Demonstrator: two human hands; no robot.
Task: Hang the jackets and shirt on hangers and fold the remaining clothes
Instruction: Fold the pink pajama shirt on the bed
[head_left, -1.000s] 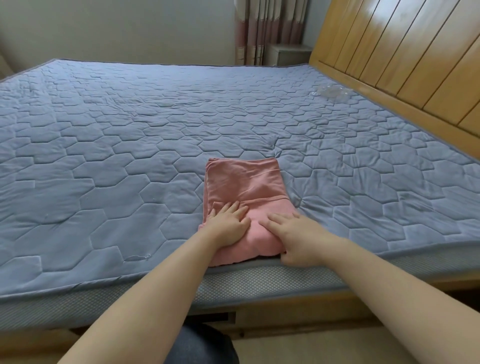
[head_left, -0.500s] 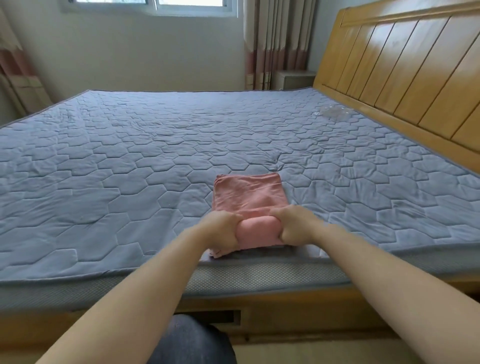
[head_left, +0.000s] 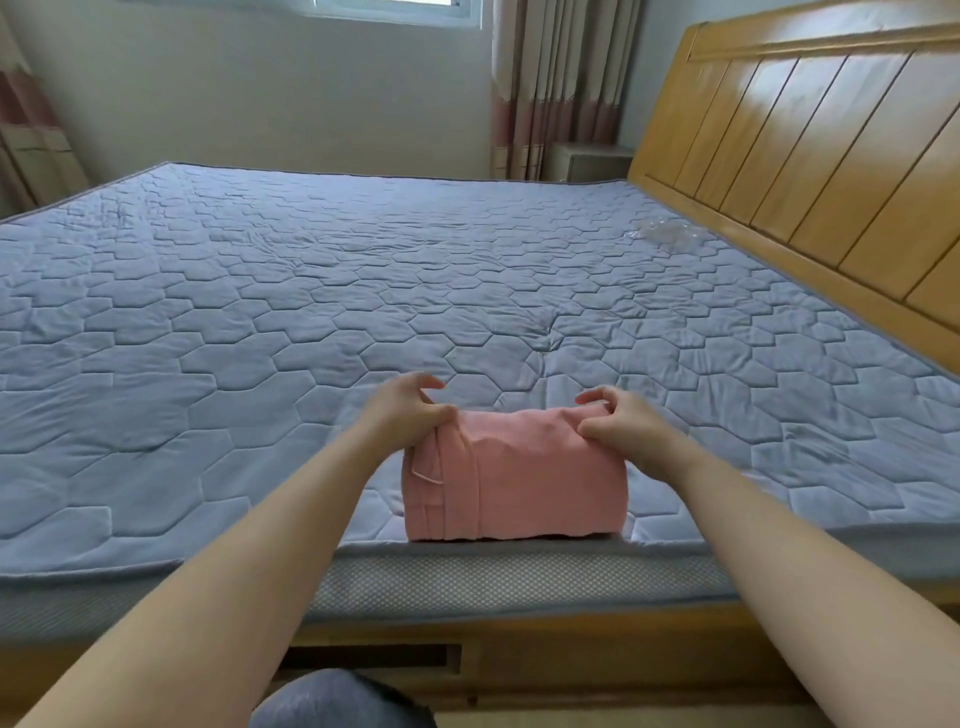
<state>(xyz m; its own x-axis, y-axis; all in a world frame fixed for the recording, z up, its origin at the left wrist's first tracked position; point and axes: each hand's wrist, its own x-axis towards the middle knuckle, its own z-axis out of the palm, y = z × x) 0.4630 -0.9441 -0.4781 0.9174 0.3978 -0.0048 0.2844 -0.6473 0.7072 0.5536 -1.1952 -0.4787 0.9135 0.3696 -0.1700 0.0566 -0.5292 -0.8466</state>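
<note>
A pink folded garment (head_left: 519, 478) lies on the bed (head_left: 260, 322), close to the near edge of the mattress and a little right of the middle of the view; its near fold almost reaches the grey mesh side of the mattress (head_left: 467, 582). The garment is a thick bundle of several layers; seams and a thin loop of cord show at its left end.

Both hands are on its far edge, one at each corner, well apart from each other with the width of the bundle between them. The left hand (head_left: 410, 410) pinches the far left corner, thumb on the near face and fingers curled over the back; the right hand (head_left: 623, 431) pinches the far right corner in the same way, index finger and thumb curled above the cloth. The far edge looks raised slightly off the bed under this grip; the near part rests on the quilted blue-grey cover.

A wooden headboard (head_left: 805, 156) runs along the right side of the bed; a crumpled piece of clear plastic (head_left: 662, 234) lies on the cover just beside it. Beyond the far corner stand a small nightstand (head_left: 592, 161) and a striped curtain (head_left: 550, 88); a plain wall (head_left: 260, 93) fills the rest of the background. A knee in grey cloth (head_left: 332, 701) shows at the bottom of the view.
</note>
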